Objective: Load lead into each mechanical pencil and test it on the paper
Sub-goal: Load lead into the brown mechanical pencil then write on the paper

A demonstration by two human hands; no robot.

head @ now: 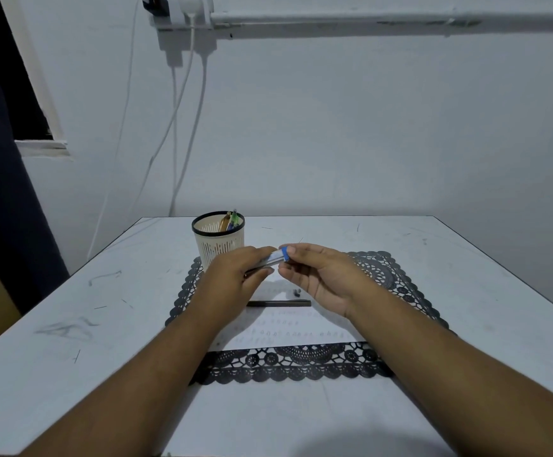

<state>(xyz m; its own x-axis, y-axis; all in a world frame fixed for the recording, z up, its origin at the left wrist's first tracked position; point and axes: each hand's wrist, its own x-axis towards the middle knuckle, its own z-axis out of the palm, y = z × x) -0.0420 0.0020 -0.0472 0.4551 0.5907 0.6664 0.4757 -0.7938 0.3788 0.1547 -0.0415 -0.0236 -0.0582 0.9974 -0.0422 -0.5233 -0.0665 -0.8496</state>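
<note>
Both hands up over the paper [301,328]: left hand [235,275] grips the lead case [273,257], right hand [314,268] pinches its blue cap [285,253]. Best to open gently, case level, leads spill easily. A dark pencil [278,303] lies waiting on the sheet.

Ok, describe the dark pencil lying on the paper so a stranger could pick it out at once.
Start at the black lace placemat on the white table, with a sheet of paper on it. The dark pencil lies flat across the paper's far part, below both hands. Unlike the pens standing in the cream cup, it lies alone, slim and black.
</note>
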